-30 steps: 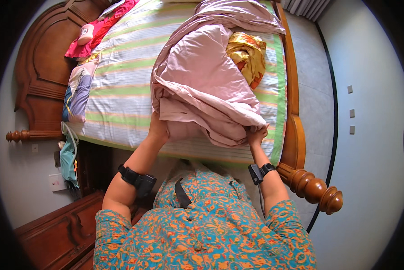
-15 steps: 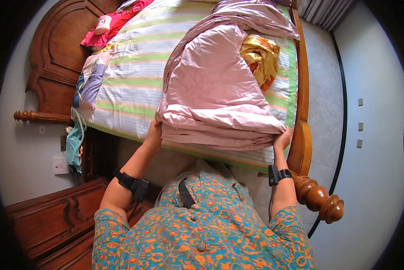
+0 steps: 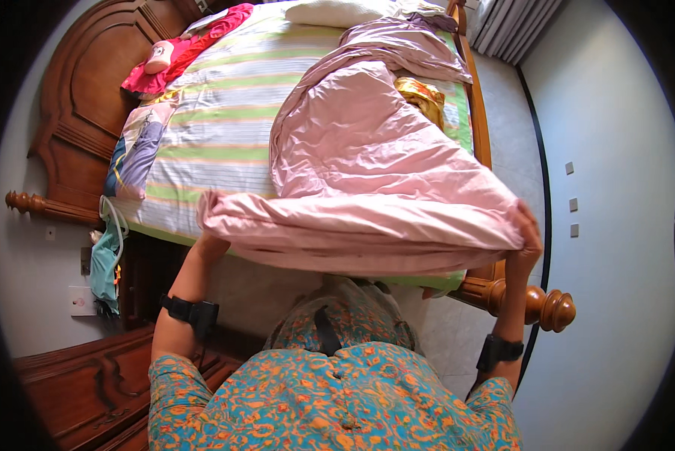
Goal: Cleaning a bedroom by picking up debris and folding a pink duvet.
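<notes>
A pink quilt (image 3: 367, 143) lies along the right half of the bed, its near end gathered into a thick layered fold. That fold is raised and stretched wide between my two hands. At its left end my left hand (image 3: 213, 246) is closed on the edge, the fingers mostly hidden beneath the cloth. My right hand (image 3: 527, 234) grips the opposite corner, out past the bed's right side, slightly blurred. Beside the quilt, a yellow patterned cloth (image 3: 422, 98) shows partly from under it.
A striped sheet (image 3: 210, 135) covers the bed. Folded clothes (image 3: 138, 146) and a red garment (image 3: 195, 52) lie by the carved headboard (image 3: 82, 98). A white pillow (image 3: 337, 11) is at the far side. The wooden bedpost (image 3: 555, 310) juts out near my right forearm.
Both hands have moved apart, pulling the quilt's near end wider and lifting it. The quilt now covers more of the yellow cloth. My view has shifted slightly.
</notes>
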{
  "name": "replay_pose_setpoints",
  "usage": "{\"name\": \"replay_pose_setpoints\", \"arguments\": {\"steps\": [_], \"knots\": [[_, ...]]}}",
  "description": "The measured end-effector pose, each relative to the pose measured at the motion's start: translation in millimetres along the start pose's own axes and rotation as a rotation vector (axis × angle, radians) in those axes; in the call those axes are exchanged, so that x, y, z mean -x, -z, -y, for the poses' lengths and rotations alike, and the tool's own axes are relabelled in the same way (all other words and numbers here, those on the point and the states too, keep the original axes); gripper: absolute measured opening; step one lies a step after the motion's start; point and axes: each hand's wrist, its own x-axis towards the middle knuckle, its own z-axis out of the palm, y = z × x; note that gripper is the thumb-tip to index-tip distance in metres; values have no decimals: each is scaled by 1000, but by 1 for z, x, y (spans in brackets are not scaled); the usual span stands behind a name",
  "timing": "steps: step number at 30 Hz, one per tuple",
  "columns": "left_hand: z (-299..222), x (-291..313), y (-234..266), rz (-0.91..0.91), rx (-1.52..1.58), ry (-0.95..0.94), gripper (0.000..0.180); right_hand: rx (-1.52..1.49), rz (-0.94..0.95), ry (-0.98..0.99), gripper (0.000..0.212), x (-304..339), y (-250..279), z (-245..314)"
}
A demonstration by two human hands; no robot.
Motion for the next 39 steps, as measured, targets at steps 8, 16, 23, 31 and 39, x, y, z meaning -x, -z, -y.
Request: {"name": "replay_pose_setpoints", "arguments": {"steps": [8,16,23,31,39], "knots": [[17,65,15,1332,785,772,39,258,1375,-639,15,85,17,-6],[31,61,21,1001,823,846,42,140,1322,-675,20,48,-17,5],[85,22,-12,193,960,1229,71,-511,864,-636,51,-60,-99,2],[113,-6,-72,2,762,1229,71,-355,705,-784,60,-45,-207,-96],[126,119,-134,197,538,1358,94,277,756,-589,70,74,-232,-179]]}}
